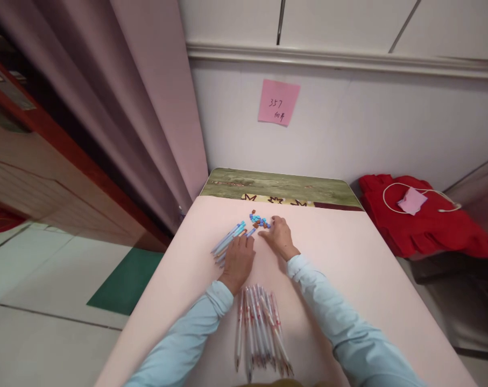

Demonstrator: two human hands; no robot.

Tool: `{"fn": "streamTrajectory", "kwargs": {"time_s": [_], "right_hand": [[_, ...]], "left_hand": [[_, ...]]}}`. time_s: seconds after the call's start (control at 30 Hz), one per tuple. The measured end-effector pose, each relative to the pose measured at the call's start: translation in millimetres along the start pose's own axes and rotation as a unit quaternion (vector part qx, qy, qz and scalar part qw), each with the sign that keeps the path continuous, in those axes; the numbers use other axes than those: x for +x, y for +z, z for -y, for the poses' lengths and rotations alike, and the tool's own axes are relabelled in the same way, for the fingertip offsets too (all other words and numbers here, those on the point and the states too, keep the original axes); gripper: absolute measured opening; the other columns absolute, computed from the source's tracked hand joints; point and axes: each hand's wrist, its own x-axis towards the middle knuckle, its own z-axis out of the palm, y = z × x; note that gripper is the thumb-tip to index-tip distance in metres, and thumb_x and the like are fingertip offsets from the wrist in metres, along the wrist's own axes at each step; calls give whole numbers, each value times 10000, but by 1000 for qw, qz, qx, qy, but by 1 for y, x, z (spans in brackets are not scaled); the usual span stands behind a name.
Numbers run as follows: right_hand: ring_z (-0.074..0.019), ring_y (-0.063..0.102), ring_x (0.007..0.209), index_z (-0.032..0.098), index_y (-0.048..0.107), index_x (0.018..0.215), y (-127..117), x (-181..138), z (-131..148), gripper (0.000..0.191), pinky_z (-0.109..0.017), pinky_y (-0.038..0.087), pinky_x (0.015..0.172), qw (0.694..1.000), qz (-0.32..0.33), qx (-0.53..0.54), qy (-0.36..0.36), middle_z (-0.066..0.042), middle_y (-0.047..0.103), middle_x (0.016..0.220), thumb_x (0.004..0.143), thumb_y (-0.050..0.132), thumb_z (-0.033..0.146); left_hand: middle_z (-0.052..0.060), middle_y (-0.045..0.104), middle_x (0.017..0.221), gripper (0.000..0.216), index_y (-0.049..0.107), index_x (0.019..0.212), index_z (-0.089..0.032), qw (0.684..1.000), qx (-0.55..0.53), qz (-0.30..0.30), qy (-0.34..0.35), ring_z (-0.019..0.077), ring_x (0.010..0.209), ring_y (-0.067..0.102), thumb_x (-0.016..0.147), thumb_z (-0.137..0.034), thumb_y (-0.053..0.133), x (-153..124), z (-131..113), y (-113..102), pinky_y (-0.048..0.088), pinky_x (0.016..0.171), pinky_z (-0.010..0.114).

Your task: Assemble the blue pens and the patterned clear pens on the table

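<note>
My left hand is closed with its fingers bent over a pen with a blue end, which sticks out past the fingertips. The rest of that pen is hidden under the hand. Just left of it lies a bundle of slim pens with blue ends, partly covered by my fingers. My right hand rests at the right edge of a small heap of blue and brown caps. Thumb and forefinger are apart there, with nothing visible between them.
Closer to me, a bundle of clear pens with red markings lies on the pale tabletop. A green wood-patterned strip borders its far edge. On the right, a red cloth bears a white cable and pink paper.
</note>
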Motion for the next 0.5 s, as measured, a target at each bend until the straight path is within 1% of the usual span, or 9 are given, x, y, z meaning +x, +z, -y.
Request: {"fn": "streamTrajectory", "kwargs": {"time_s": [0.07,0.13,0.2,0.27,0.33,0.4,0.43,0.47,0.5], "right_hand": [[-250,605,926,151,569,1130,7,9,0,555,-334,462,806,1000,4,11,2,-133,600,1066,674,770,395],[-239,599,893,139,596,1091,13,19,3,508,-324,460,797,1000,8,19,4,-119,610,1014,673,771,370],[-231,592,872,133,611,1073,16,28,6,468,-317,456,790,1000,7,24,4,-108,620,975,686,760,349],[-227,588,868,129,615,1083,15,32,8,454,-315,453,790,1000,3,29,4,-108,628,970,703,745,340],[-232,594,877,117,605,1131,9,28,9,497,-320,453,796,999,-7,37,7,-129,635,1011,719,734,364],[-232,610,865,109,588,1184,1,16,10,538,-322,453,792,998,-14,54,19,-141,650,1032,751,710,404],[-226,620,841,113,590,1189,-3,8,12,517,-318,453,779,997,-6,66,29,-132,668,1006,781,682,417],[-215,629,800,124,610,1162,-7,-2,14,456,-309,451,756,996,17,78,39,-110,688,941,816,647,418],[-204,634,751,139,644,1097,-10,-12,18,370,-296,447,724,994,55,86,45,-85,699,850,844,615,408]], "left_hand": [[165,509,1333,477,491,1300,-159,999,-29,-33,-1,303,1203,475,849,-265,602,-8,11,1,381,1009,442],[186,426,1434,669,386,1406,-150,998,-45,-48,-20,326,1308,391,817,-332,645,-16,23,3,304,1077,470],[208,356,1494,784,308,1457,-144,997,-53,-31,-51,351,1369,320,799,-388,657,-21,34,7,242,1103,515],[225,306,1525,866,248,1486,-149,995,-62,7,-84,373,1393,284,783,-441,662,-24,44,11,221,1096,552],[233,306,1525,906,224,1495,-151,992,-68,37,-98,381,1391,285,776,-490,659,-24,51,16,237,1079,555],[233,358,1493,882,251,1483,-141,994,-62,34,-89,373,1359,332,789,-516,645,-23,53,19,265,1062,524],[227,394,1467,842,279,1470,-137,995,-55,21,-81,364,1330,366,805,-516,629,-22,53,20,281,1052,503],[220,431,1434,787,309,1454,-132,996,-45,6,-76,354,1292,404,830,-508,605,-20,52,20,298,1035,484],[214,466,1394,726,338,1438,-126,996,-35,-10,-76,343,1248,439,858,-494,573,-19,50,19,318,1012,470]]}}
